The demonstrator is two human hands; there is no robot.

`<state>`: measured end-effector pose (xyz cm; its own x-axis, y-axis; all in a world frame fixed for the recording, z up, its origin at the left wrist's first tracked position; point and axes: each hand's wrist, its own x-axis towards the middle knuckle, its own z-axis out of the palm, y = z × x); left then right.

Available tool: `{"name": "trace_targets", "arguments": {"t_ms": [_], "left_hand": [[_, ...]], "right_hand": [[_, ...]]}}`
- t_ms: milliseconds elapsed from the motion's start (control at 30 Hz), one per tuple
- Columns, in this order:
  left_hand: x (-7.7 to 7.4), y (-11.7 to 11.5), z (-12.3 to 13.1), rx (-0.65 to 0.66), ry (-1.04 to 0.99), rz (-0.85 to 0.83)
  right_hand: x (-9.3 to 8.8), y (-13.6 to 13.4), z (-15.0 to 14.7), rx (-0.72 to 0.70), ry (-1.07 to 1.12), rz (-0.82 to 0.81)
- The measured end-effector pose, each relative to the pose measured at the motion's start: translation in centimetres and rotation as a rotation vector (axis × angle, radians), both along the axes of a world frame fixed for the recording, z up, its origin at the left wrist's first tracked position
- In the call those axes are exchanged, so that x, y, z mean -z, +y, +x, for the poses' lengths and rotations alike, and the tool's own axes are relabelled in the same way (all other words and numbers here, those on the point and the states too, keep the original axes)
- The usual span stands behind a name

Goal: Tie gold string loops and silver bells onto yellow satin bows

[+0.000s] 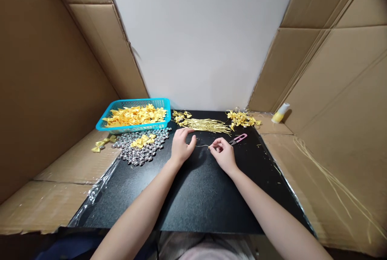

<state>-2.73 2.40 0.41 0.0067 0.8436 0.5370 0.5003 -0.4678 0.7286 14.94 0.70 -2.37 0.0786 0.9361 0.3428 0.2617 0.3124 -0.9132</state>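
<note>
My right hand (224, 156) is closed in a pinch at the middle of the black table. From its fingertips a short thin gold cord (202, 145) runs left toward my left hand (181, 147). That left hand has its fingers stretched out and its thumb apart, with nothing clearly held. Just beyond my fingers lies a bundle of gold cords (208, 125). Pink-handled thread snips (238, 138) rest beside my right hand. Left of my left hand spread many silver beads (136, 157), with several yellow bows (143, 141) on top of them.
A turquoise basket (104, 127) full of yellow bows stands at the back left. Corded bows (243, 119) are heaped at the back right, with a smaller pile (181, 115) behind the cords. A white-and-yellow spool (280, 113) stands right. Cardboard walls (338, 74) enclose the sides.
</note>
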Motion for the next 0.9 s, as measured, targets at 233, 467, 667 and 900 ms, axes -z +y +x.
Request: {"name": "trace_targets", "arguments": {"t_ms": [233, 467, 667, 900], "left_hand": [[0.0, -0.8, 1.1, 0.252, 0.465, 0.125], [-0.1, -0.9, 1.2, 0.186, 0.615, 0.160], [-0.1, -0.9, 1.2, 0.179, 0.632, 0.168], [0.0, -1.0, 1.3, 0.207, 0.636, 0.171]], "right_hand": [[-0.9, -0.6, 0.0, 0.055, -0.116, 0.095], [-0.6, -0.5, 0.0, 0.074, -0.142, 0.113], [-0.6, -0.4, -0.1, 0.085, -0.081, 0.084], [-0.1, -0.1, -0.2, 0.092, 0.032, 0.025]]}}
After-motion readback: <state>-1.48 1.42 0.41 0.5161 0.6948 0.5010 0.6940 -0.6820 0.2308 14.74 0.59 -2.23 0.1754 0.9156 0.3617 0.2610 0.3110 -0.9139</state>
